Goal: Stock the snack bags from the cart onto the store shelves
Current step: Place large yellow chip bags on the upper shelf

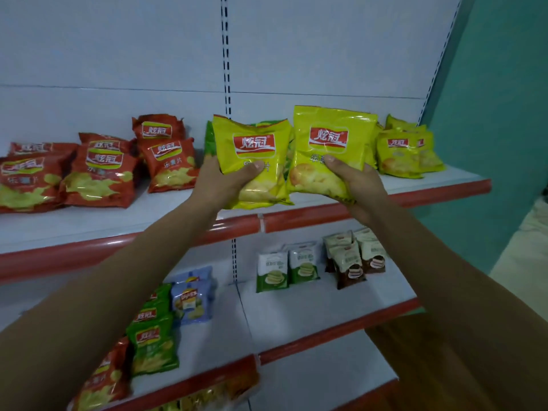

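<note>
Bare forearms (124,286) reach up from the bottom of the view toward the upper shelf (98,250), each ending in a hand curled round the lower part of a snack bag. The left hand (228,180) grips one yellow bag (255,146), thumb across its front and fingers behind. The right hand (357,185) holds a second yellow bag (329,140) the same way, from below. Both bags are upright, side by side and about touching, over the front part of the shelf and seemingly not yet set down. Puffed with air, they look very light, soft and crinkly. Their glossy film would likely slip under a loose pinch, and the chips inside would break if squeezed, so the bottom corners or sealed edges seem the safest places to hold. Just beyond the right hand stands a cluster of matching yellow bags (406,152), probably the group to join. A green bag (210,140) peeks out behind the left hand's load and may crowd the gap. Well to the left of the left hand lie red bags (98,173). Below both hands, the lower shelf (296,318) carries small green packets (287,268), brown packets (353,262), a blue bag (191,298) and green bags (152,345), none in the way. No cart is in view.
</note>
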{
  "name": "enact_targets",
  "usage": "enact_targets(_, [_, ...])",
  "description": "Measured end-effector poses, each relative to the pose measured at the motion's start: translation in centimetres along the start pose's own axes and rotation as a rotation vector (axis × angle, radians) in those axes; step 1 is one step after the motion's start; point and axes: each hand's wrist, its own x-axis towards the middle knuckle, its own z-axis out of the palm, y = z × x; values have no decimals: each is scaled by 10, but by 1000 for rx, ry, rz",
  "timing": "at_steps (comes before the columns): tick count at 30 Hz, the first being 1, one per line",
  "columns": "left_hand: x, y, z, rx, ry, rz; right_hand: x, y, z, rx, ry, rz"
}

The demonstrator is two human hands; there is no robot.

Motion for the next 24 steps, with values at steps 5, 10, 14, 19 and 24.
enact_targets(5, [16,-4,68,4,73,-33,32,-15,-65,-21,-27,43])
enact_targets(10, [30,-11,133,-29,132,-89,69,-33,-146,-12,-2,67])
enact_targets(14, [34,-24,176,-27,146,-114,91,-37,-201,-25,33,105])
enact_targets(19, [56,-27,202,-10,149,-171,111,-37,-237,-18,55,134])
enact_targets(24, [85,-28,201,43,271,-187,135,-35,-243,-54,67,144])
